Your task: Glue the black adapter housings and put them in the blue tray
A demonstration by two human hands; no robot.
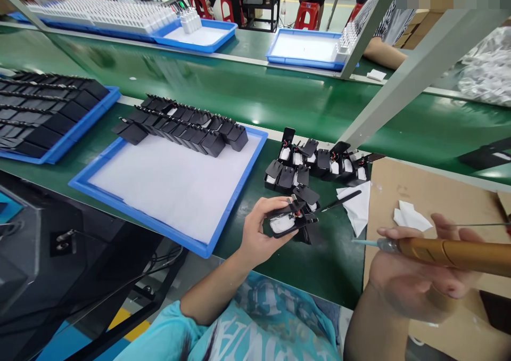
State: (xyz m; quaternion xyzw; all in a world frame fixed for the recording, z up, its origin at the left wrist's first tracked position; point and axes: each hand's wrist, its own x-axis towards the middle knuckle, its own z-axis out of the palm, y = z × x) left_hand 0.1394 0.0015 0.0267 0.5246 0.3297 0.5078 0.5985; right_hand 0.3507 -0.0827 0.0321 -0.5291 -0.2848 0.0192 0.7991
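My left hand point(257, 233) grips an opened black power adapter case point(282, 223), which has a white inner part, metal prongs and a trace of red inside. Lying across my right hand point(419, 281), with the fingers curled behind it, is a gold electric screwdriver point(459, 254). Its thin pale-blue tip points left, apart from the adapter. Just beyond my left hand, several more opened adapter cases point(323, 161) show white insides and tilted black covers. A slim dark strip point(341, 200) sticks out to the right of the held adapter; its kind is unclear.
Left of my hand, a blue tray point(239, 190) lined with white holds rows of closed black adapters point(191, 126). Another full tray point(99, 111) stands farther left. White cloths point(357, 212) lie by a cardboard sheet point(383, 190). A slanted metal post point(407, 79) rises behind.
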